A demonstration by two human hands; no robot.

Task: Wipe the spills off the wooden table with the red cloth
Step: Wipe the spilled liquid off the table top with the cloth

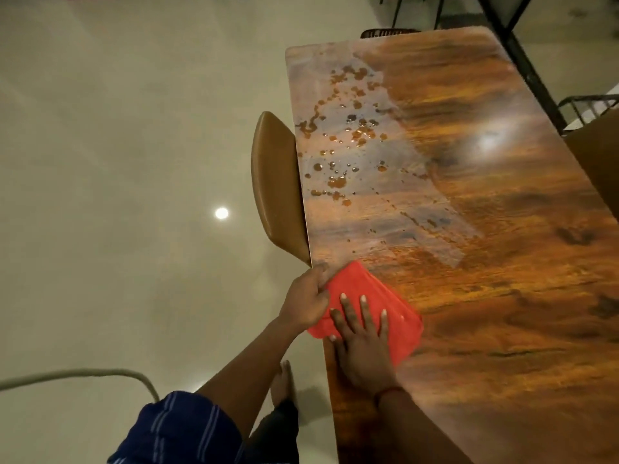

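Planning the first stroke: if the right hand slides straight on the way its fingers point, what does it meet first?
The right hand, flat on the red cloth, would cross bare table, then likely reach the nearest orange drops.

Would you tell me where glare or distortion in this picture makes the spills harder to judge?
Head view: a pale sheen lies over the spills on the wooden table; head view: a lamp glare sits to their right, another on the floor; head view: the wide lens bows the table's edges.
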